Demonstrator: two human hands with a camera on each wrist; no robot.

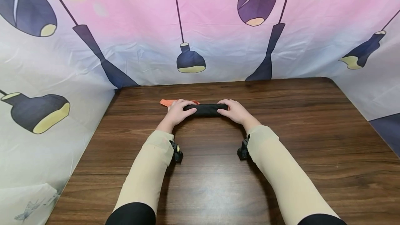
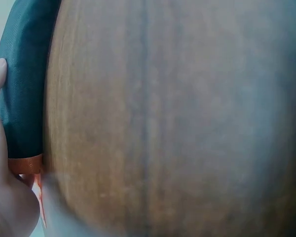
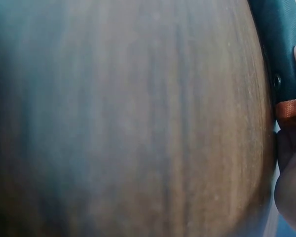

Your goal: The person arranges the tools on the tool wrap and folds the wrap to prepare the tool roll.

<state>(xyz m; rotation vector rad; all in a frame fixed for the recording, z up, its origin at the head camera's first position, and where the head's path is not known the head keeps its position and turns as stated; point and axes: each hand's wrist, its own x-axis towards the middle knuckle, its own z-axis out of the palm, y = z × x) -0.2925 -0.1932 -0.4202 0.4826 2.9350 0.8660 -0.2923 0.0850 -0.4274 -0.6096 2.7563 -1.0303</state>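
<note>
A black fabric roll (image 1: 207,110) with orange edging lies sideways on the far half of the table. My left hand (image 1: 177,113) grips its left end, thumb along the near side and fingers over the top. At the other end, my right hand (image 1: 235,111) holds it in the same way. An orange strap (image 1: 167,102) sticks out beyond the left hand, partly hidden by the fingers. In the left wrist view, orange trim (image 2: 25,164) rings the end of the roll. A small metal eyelet (image 3: 277,81) shows near the other end in the right wrist view.
The dark wood-grain table (image 1: 212,169) spreads under both forearms. Behind it and at the sides hangs a printed cloth (image 1: 150,44) with lamp pictures. A small black camera (image 1: 177,152) is strapped to the left wrist, and another camera (image 1: 243,149) to the right.
</note>
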